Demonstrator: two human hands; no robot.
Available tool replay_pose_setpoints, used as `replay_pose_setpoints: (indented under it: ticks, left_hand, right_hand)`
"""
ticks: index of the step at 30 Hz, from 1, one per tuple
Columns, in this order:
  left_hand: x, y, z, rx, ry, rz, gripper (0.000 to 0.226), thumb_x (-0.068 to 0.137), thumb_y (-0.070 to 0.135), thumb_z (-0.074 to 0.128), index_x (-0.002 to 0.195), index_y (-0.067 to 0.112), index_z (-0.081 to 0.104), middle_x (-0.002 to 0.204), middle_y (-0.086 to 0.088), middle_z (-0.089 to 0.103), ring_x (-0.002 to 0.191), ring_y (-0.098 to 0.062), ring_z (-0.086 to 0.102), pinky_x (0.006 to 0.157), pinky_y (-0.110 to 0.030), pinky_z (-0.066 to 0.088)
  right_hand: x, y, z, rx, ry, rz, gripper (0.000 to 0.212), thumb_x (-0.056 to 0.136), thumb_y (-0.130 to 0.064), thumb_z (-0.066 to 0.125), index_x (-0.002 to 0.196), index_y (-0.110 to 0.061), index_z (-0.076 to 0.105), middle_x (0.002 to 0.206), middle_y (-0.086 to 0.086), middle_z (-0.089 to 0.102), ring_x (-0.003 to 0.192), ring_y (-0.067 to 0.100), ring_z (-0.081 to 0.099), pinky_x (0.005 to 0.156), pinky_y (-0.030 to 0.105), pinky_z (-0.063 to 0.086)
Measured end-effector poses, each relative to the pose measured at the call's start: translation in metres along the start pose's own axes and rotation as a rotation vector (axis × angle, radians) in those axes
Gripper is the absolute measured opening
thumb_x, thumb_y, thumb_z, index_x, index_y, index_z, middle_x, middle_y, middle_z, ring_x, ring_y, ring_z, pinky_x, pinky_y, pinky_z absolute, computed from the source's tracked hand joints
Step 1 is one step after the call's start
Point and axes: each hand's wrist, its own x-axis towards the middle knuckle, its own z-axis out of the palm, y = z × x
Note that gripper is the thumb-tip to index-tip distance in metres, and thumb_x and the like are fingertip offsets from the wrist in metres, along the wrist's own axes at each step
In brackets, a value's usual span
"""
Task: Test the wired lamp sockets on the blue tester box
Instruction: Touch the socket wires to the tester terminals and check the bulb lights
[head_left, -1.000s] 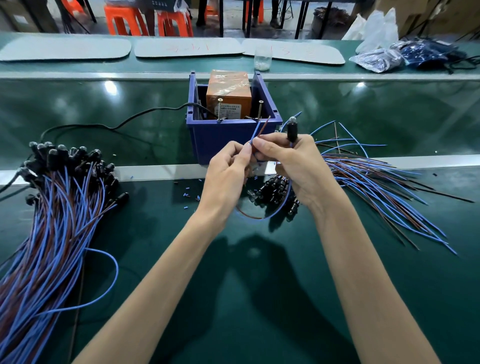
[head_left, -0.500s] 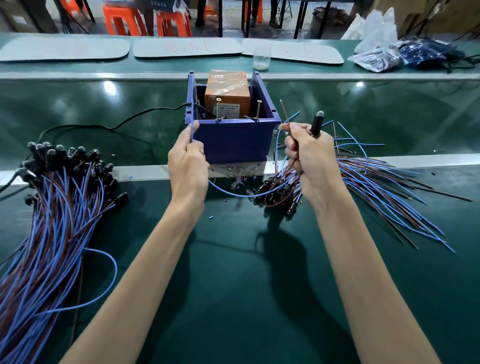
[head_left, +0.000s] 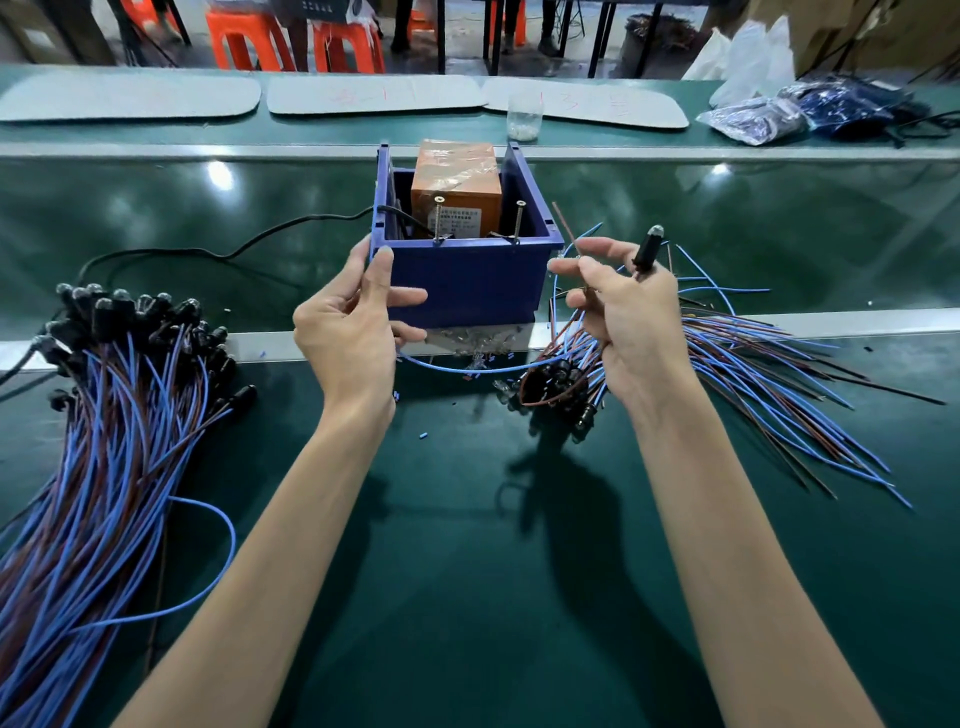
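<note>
Our right hand (head_left: 628, 312) pinches the brown lead (head_left: 563, 224) between thumb and forefinger. The lead's free end stands up past them, leaning toward the tester box (head_left: 467, 280). The back fingers hold the black socket (head_left: 645, 252) upright, lamp tip uppermost. The right screw post (head_left: 519, 221) lies up and left of that end — near, not touching. Our left hand (head_left: 348, 327) curls at the box's left front corner. The blue lead (head_left: 467, 370) runs in under its lower fingers — gripped there, as far as we can judge — with the left screw post (head_left: 439, 218) to its right. Each hand is nearer its own post.
</note>
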Motion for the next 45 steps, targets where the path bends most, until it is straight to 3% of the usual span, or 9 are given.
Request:
replay_pose_setpoints:
  ticks: [2,5,9,13,22,32,45]
  left_hand:
    - [0.001,-0.002,0.001,-0.017,0.033,-0.008,0.025,0.095,0.022,0.06,0.118,0.017,0.067,0.048,0.011,0.056,0.036,-0.006,0.039,0.04,-0.017,0.036]
    - [0.006,-0.007,0.005,0.016,0.019,-0.069,0.033,0.097,0.01,0.047,0.126,0.016,0.063,0.052,0.013,0.042,0.051,-0.008,0.029,0.05,-0.021,0.028]
    - [0.004,-0.007,0.002,0.207,-0.121,-0.017,0.048,0.1,0.005,0.03,0.142,0.023,0.045,0.076,0.014,0.065,0.047,-0.004,0.052,0.054,-0.013,0.039]
    - [0.004,-0.007,-0.001,0.251,-0.194,0.048,0.044,0.105,0.011,0.031,0.147,0.023,0.036,0.087,0.011,0.072,0.051,-0.009,0.066,0.052,-0.013,0.045]
    - [0.006,-0.004,-0.003,0.205,-0.157,0.064,0.027,0.099,0.011,0.05,0.124,0.008,0.061,0.08,0.003,0.071,0.05,-0.008,0.066,0.053,-0.012,0.047]
    - [0.012,-0.003,-0.008,0.254,-0.152,0.094,0.026,0.101,0.008,0.042,0.114,0.014,0.064,0.07,0.008,0.062,0.045,-0.003,0.058,0.061,-0.02,0.052]
    - [0.018,0.0,-0.013,0.237,-0.24,0.013,0.028,0.101,0.007,0.04,0.102,0.022,0.064,0.061,0.012,0.052,0.045,-0.002,0.052,0.055,-0.015,0.043]
  right_hand:
    - [0.0,0.002,0.003,0.007,-0.01,0.002,0.02,0.095,0.002,0.047,0.089,-0.011,0.061,0.077,0.004,0.07,0.045,0.002,0.046,0.037,0.01,0.027]
    - [0.0,0.003,0.005,0.01,-0.003,0.016,0.025,0.092,0.007,0.044,0.091,-0.008,0.064,0.079,0.003,0.07,0.048,0.001,0.046,0.036,0.011,0.025]
    - [0.001,0.004,0.002,-0.004,0.0,-0.021,0.029,0.092,0.01,0.041,0.099,-0.008,0.063,0.088,0.005,0.068,0.05,0.0,0.052,0.038,0.009,0.03]
    - [0.004,0.004,-0.002,0.009,-0.024,-0.068,0.027,0.096,0.009,0.042,0.108,-0.006,0.06,0.089,0.007,0.066,0.053,0.003,0.064,0.042,0.009,0.037]
    - [0.006,0.008,-0.004,0.001,-0.014,-0.074,0.023,0.096,0.002,0.048,0.095,-0.013,0.065,0.084,0.008,0.068,0.05,0.006,0.065,0.041,0.006,0.035]
    - [0.012,0.005,-0.016,-0.034,-0.034,-0.014,0.023,0.096,-0.003,0.05,0.096,-0.017,0.068,0.082,-0.002,0.07,0.047,0.001,0.051,0.035,0.011,0.024]
    - [0.013,0.003,-0.021,-0.036,-0.159,0.058,0.03,0.097,0.0,0.042,0.1,-0.015,0.068,0.084,-0.004,0.069,0.051,0.001,0.044,0.035,0.01,0.022]
